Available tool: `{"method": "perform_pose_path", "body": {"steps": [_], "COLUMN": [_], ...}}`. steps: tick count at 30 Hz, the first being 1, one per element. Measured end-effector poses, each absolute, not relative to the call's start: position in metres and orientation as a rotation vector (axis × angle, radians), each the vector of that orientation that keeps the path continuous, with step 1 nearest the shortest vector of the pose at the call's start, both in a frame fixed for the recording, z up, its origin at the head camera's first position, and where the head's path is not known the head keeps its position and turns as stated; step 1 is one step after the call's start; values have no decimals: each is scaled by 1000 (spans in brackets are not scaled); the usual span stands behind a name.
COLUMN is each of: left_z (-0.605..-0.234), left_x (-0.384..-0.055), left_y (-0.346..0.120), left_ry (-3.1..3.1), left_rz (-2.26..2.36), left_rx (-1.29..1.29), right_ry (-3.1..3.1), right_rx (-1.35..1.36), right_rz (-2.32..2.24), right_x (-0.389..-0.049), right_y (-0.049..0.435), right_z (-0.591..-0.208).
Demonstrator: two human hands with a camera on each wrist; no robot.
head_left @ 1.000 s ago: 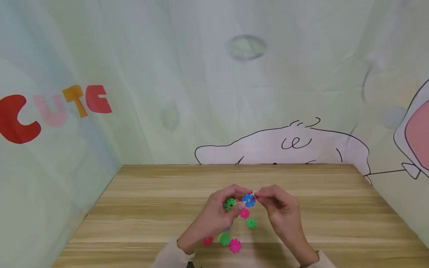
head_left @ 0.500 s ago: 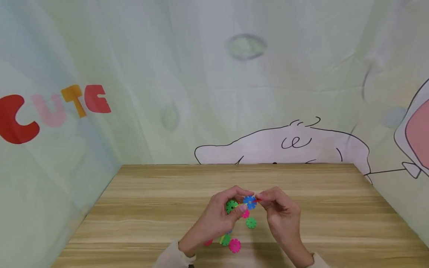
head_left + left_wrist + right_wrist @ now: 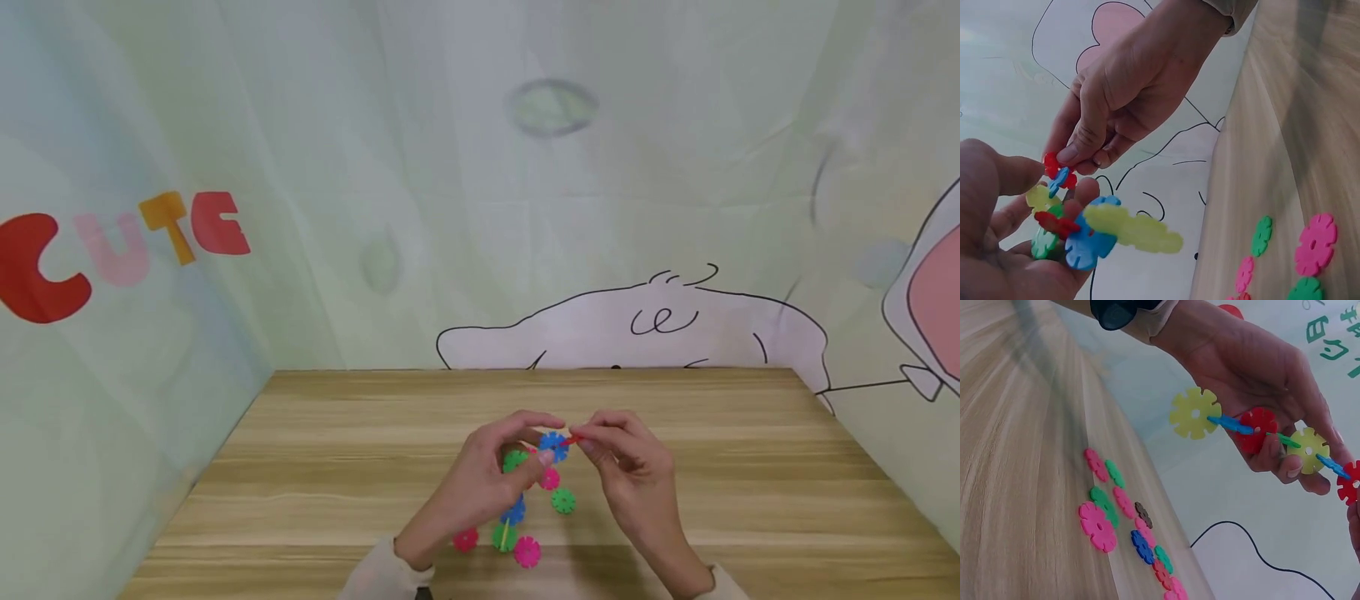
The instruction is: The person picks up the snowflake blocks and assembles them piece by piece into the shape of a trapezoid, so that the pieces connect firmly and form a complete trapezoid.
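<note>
Toothed plastic snowflake discs are joined edge to edge in a chain [image 3: 1257, 430] of yellow, blue, red and green. My left hand [image 3: 480, 475] holds it up over the table, fingers curled behind the middle discs. The index finger is raised beside the upper blue disc [image 3: 553, 441]. From the lower end hangs a yellow disc [image 3: 1195, 414], seen nearly edge-on in the head view. My right hand [image 3: 630, 462] pinches the red disc [image 3: 1052, 165] at the upper end between thumb and index finger. This red disc meets the blue one at its edge.
Loose discs lie on the wooden table [image 3: 337, 467] below the hands: a pink disc [image 3: 527, 552], a green disc [image 3: 563, 501], a dark blue disc [image 3: 1142, 547], a brown disc [image 3: 1144, 515] and several others. A printed curtain [image 3: 337, 208] stands behind the table.
My right hand has risen slightly with the red disc. The left index fingertip lifts away from the blue disc, and the chain's lower blue disc and yellow end show more plainly.
</note>
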State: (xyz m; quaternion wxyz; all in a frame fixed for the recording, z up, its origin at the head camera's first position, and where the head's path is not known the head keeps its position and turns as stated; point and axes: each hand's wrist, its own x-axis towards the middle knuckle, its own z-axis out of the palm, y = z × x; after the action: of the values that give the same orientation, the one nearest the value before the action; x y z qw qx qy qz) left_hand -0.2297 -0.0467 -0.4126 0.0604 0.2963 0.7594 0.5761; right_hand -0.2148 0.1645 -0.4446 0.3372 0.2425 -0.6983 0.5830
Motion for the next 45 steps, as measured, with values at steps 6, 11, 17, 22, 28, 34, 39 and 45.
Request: {"method": "perform_pose_path", "body": {"steps": [6,11,17,22,28,34,39,45], "left_z": [-414,-416,-419,-419,-417,-418,-418,-416], "left_x": [-230,-232,-234,-235,-237,-238,-237,-237], "left_y": [-46,-46,-44,-43,-43,-42,-43,-44], "left_ry": [2244,2226,2199,2200,2282,2322,2335,2328], "left_rz": [1757,1778,1814,1840,1845,1837,1830,1825], "left_rx": [829,778,691,676,691,650,634,637], "right_ry": [-1845,-1853,-1831,-1892,-2065,-2413,-2671,-2803], "right_rx": [652,650,658,576,270,47,137,391], "right_rz": [1544,1557,1557,1527,1613,1689,1564,1200], "right_x": [-217,-218,-217,-215,-220,-228,-229,-225], "right_y": [165,165,162,162,169,172,170,167], "right_z": [-446,-446,-446,-445,-452,-467,-479,-488]}}
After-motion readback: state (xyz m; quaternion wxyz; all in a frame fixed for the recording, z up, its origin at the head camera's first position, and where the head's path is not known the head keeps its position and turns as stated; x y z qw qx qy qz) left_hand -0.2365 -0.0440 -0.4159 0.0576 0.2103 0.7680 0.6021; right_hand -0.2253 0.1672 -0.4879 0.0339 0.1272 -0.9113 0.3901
